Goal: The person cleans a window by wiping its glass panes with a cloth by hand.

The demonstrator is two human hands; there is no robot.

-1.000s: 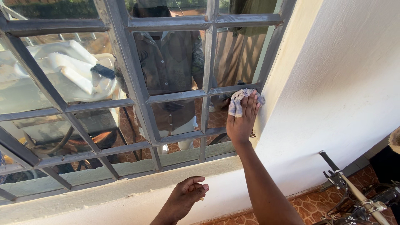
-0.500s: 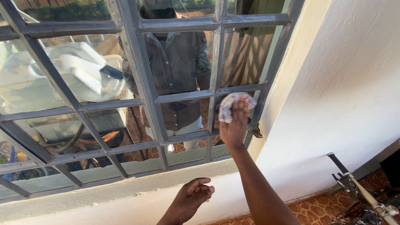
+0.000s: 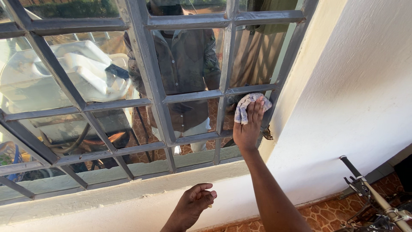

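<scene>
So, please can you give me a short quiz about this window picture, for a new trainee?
1. True or false: the right hand presses a cloth on the window pane.
2. What does the left hand hold?
3. What stands at the lower right? A) bicycle handlebar B) ladder C) bucket

Key:
1. True.
2. Nothing; it hangs loosely curled below the window sill, apart from the wall.
3. A, the bicycle handlebar beside the white wall.
</scene>
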